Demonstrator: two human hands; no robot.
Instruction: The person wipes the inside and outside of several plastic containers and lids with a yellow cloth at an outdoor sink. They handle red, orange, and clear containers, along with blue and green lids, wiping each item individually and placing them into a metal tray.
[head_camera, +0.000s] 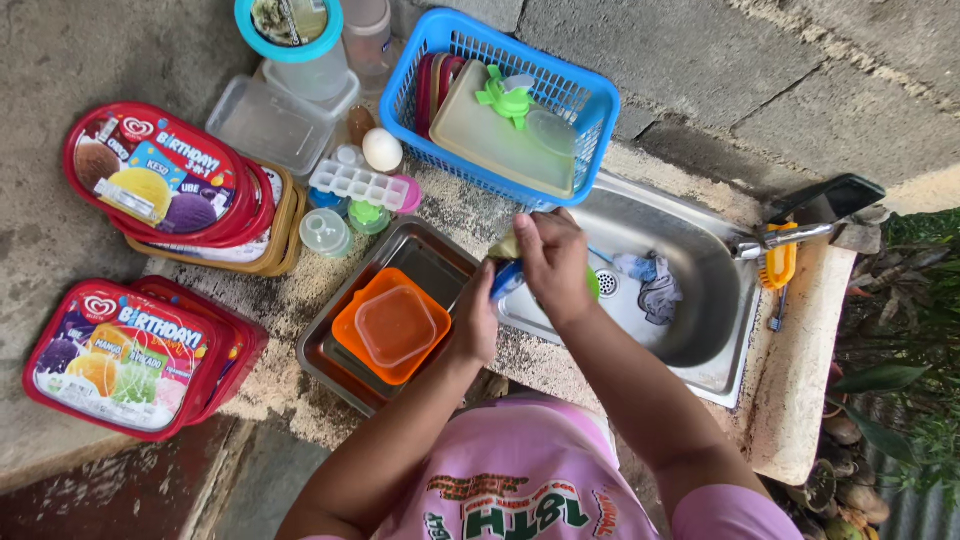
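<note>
My left hand (474, 322) and my right hand (551, 264) meet over the left rim of the steel sink (715, 300). Together they grip a small blue item (505, 281). My right hand also presses a yellow-green sponge (507, 246) against it, and a bit of green shows under that hand. The item's exact shape is hidden by my fingers.
A blue basket (430, 60) of lids stands behind the sink. A steel tray (330, 340) left of my hands holds an orange container (370, 340). Red tub lids (150, 175), an ice cube tray (356, 184) and small cups lie further left. A grey cloth (657, 290), tap (790, 235) and yellow brush (780, 265) are by the sink.
</note>
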